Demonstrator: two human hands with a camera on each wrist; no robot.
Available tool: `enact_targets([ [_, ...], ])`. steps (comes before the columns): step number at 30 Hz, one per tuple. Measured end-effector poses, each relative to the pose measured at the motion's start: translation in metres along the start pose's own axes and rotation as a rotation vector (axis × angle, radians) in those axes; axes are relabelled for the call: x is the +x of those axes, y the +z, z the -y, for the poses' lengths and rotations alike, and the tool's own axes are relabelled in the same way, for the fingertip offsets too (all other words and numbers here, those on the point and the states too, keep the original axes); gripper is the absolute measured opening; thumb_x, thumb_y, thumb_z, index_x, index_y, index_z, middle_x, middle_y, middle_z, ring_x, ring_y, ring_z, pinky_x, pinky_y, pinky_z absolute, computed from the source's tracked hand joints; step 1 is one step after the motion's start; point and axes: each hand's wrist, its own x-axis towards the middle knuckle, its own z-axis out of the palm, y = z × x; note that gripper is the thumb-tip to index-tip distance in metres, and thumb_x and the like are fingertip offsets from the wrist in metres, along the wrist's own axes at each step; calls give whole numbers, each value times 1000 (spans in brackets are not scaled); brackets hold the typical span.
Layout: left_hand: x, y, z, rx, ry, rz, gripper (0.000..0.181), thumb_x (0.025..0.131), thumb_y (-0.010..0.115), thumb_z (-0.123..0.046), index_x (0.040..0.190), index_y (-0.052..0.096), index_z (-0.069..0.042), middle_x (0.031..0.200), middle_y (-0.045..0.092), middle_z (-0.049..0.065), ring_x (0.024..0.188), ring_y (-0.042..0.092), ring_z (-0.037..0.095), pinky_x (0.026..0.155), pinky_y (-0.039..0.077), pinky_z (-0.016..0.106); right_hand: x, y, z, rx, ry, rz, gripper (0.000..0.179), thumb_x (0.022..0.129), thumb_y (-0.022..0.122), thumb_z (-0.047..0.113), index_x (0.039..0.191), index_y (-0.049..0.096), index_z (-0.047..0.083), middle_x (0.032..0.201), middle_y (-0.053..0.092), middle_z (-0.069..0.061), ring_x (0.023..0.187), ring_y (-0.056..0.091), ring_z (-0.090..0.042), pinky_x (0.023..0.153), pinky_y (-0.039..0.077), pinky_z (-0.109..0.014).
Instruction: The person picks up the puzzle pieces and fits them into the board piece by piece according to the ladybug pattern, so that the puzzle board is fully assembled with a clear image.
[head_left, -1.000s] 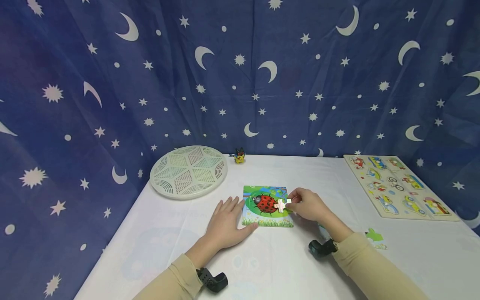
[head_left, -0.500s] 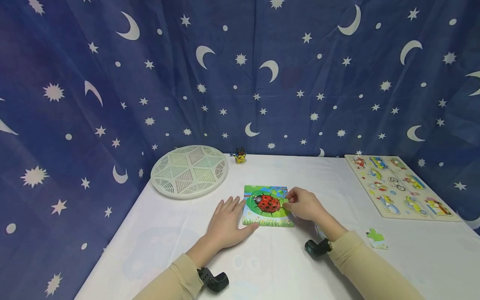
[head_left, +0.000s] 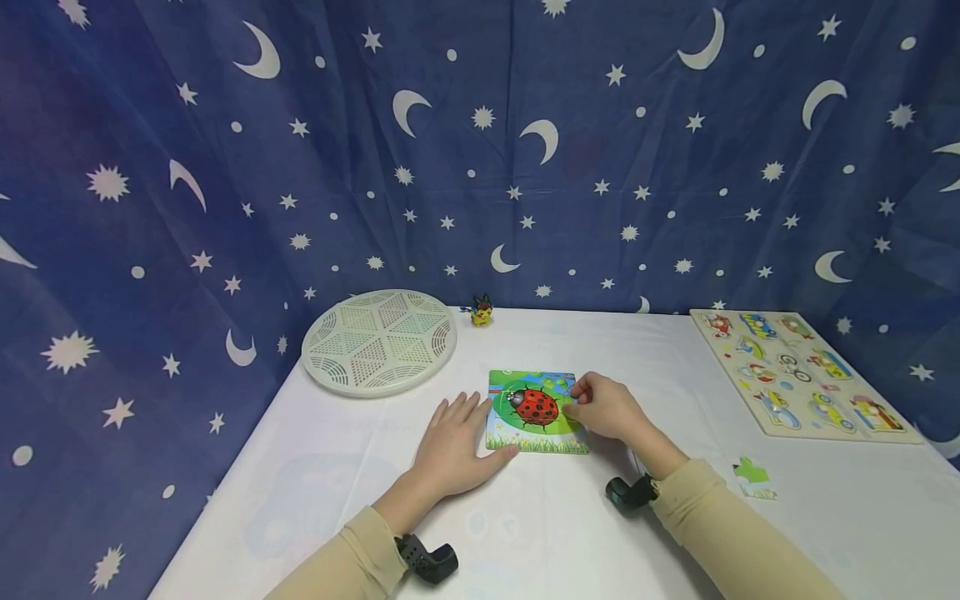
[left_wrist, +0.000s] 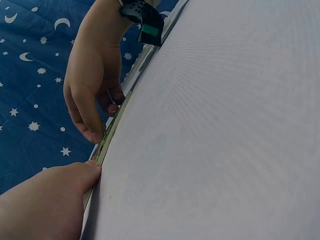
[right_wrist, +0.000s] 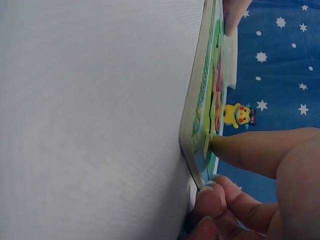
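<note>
A square ladybug jigsaw puzzle (head_left: 525, 444) lies flat on the white table, its red ladybug picture facing up. My left hand (head_left: 450, 454) rests with straight, spread fingers at the puzzle's left edge, the thumb by its lower left corner. At the right side, my right hand (head_left: 611, 410) pinches a green puzzle piece (right_wrist: 208, 146). Seen from the right wrist, the thumb presses on top of that piece, which sits slightly raised, while curled fingers are at the board's corner. A loose green and white piece (head_left: 754, 478) lies right of my right forearm.
Behind the puzzle stands a small yellow figurine (head_left: 480, 311). A round white game board (head_left: 378, 343) with a star pattern lies at the back left. At the right is a wooden vehicle puzzle (head_left: 802, 375). A blue star-and-moon curtain (head_left: 480, 167) hangs behind the table.
My right hand has turned the piece flat and moved it slightly left onto the puzzle's right side; earlier it was held tilted over the ladybug's tail end. My left hand stays in place.
</note>
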Motion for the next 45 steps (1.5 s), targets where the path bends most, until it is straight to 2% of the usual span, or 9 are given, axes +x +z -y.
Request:
enact_targets([
  [11, 0, 1, 0, 7, -6, 5, 88, 93, 57, -69, 153, 48, -5, 158, 43, 18, 149, 32, 37, 123, 16, 55, -1, -6, 1, -17, 7, 3, 26, 91, 75, 22, 104, 63, 4, 89, 59, -4, 76, 55, -20, 63, 47, -30],
  [28, 1, 2, -2, 14, 9, -8, 87, 93, 56, -69, 153, 48, -6, 157, 43, 18, 149, 32, 37, 123, 17, 55, -33, -37, -40, -28, 8, 11, 23, 92, 74, 24, 98, 64, 4, 83, 59, -5, 73, 54, -20, 60, 46, -32],
  [35, 1, 1, -1, 14, 3, -3, 88, 93, 55, -70, 153, 48, -6, 157, 43, 18, 149, 32, 37, 123, 16, 55, -47, -51, -59, -62, -37, 68, 23, 91, 77, 27, 98, 66, 8, 81, 57, -2, 74, 53, -19, 61, 44, -31],
  [45, -1, -1, 0, 11, -2, 4, 88, 93, 56, -70, 153, 48, -6, 157, 43, 18, 149, 32, 38, 123, 16, 55, -65, -67, -73, -86, -101, 145, 29, 88, 81, 36, 102, 69, 13, 84, 57, 2, 79, 52, -18, 65, 42, -33],
])
